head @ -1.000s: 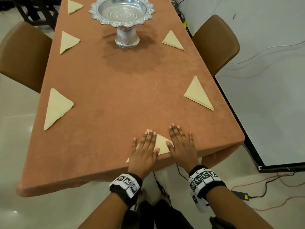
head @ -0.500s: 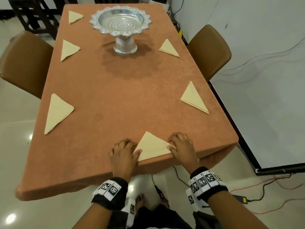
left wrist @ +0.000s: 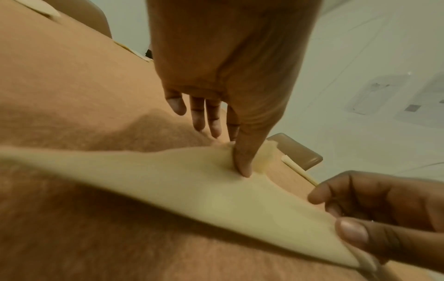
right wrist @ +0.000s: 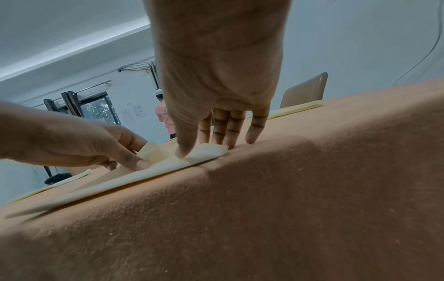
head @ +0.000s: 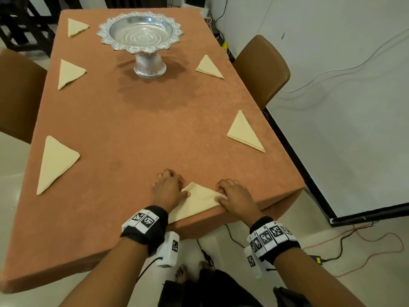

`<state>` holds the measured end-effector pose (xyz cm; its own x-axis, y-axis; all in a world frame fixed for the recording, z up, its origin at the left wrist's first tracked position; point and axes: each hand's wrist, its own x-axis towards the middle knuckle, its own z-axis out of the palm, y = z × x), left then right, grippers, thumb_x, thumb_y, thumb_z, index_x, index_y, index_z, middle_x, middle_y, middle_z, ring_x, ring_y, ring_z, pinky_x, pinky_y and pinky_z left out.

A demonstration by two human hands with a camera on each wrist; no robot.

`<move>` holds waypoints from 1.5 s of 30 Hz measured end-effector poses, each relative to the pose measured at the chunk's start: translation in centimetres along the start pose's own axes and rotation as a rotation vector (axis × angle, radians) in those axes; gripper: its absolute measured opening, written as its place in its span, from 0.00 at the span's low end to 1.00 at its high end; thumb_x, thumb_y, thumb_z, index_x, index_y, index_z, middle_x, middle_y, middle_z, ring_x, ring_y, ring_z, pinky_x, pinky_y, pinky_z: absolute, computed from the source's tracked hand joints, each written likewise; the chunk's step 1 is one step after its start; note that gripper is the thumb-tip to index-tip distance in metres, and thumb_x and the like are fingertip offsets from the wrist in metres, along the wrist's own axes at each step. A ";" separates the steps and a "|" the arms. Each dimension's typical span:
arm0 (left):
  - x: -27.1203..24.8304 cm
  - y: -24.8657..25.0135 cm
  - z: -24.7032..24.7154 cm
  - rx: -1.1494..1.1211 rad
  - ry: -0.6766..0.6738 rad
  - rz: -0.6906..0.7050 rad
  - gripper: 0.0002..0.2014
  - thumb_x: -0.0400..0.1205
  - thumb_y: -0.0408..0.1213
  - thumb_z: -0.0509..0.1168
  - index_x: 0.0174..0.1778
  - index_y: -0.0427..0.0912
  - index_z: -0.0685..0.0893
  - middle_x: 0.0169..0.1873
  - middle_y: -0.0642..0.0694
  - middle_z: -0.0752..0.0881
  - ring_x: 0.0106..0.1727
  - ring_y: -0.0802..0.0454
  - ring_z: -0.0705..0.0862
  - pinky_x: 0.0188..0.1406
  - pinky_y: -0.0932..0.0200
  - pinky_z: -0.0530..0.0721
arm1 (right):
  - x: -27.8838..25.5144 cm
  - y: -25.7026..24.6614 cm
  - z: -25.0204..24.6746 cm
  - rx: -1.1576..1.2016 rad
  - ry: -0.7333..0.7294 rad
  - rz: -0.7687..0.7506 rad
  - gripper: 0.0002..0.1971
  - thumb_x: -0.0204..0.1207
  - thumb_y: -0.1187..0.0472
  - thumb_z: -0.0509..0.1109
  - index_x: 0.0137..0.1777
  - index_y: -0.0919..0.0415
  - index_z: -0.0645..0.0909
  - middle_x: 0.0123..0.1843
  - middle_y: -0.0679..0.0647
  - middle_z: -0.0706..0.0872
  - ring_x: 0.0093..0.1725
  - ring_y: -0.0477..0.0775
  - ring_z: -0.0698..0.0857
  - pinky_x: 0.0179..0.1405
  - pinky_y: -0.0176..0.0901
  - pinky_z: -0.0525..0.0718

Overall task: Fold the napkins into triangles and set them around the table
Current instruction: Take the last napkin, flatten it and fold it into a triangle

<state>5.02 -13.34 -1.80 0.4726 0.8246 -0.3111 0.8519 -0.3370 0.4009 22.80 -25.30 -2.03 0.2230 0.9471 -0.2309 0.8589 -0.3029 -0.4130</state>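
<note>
Two hands on one folded napkin (head: 197,201) at the near table (head: 137,134) edge, left hand (head: 169,189) pinching its left corner, right hand (head: 235,199) pinching its right, wristbands (head: 269,237) carrying square black-and-white codes, no readable words.

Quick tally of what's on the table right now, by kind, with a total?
Folded cream napkins: 6, the last under both hands
Silver pedestal bowl: 1
Total: 7

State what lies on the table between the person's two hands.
A folded napkin spans from left hand to right hand, each pinching a corner; head view shows it.
</note>
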 end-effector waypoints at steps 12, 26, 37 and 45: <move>2.3 9.0 -3.7 -0.874 -0.168 0.070 0.08 0.83 0.33 0.66 0.55 0.46 0.78 0.39 0.44 0.89 0.33 0.53 0.86 0.28 0.62 0.79 | 2.0 6.0 -6.7 0.773 -0.099 0.065 0.09 0.72 0.60 0.76 0.50 0.61 0.84 0.44 0.52 0.86 0.44 0.50 0.83 0.48 0.47 0.78; 11.7 33.1 3.9 -1.044 -0.268 -0.042 0.09 0.81 0.38 0.68 0.54 0.38 0.87 0.37 0.43 0.91 0.39 0.51 0.90 0.27 0.65 0.83 | 4.8 30.2 -23.8 1.029 0.030 0.176 0.07 0.77 0.67 0.71 0.53 0.61 0.82 0.40 0.52 0.87 0.33 0.43 0.85 0.34 0.31 0.82; 22.3 41.2 1.5 -1.302 0.072 -0.072 0.08 0.82 0.37 0.67 0.54 0.40 0.86 0.42 0.44 0.91 0.39 0.55 0.90 0.30 0.66 0.84 | 17.4 35.7 -33.3 0.976 0.039 0.061 0.11 0.76 0.67 0.72 0.58 0.63 0.81 0.39 0.53 0.87 0.32 0.44 0.85 0.33 0.34 0.85; 37.4 42.9 -6.6 -1.389 0.353 -0.155 0.04 0.81 0.36 0.68 0.47 0.41 0.86 0.35 0.51 0.91 0.37 0.57 0.90 0.29 0.66 0.85 | 38.1 34.1 -43.1 0.908 -0.091 -0.115 0.05 0.76 0.69 0.71 0.49 0.60 0.82 0.38 0.55 0.86 0.29 0.42 0.85 0.33 0.34 0.86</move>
<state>57.82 6.04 9.42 0.1431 0.9476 -0.2855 -0.1136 0.3023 0.9464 80.48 5.06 12.99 0.0887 0.9762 -0.1977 0.1734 -0.2106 -0.9621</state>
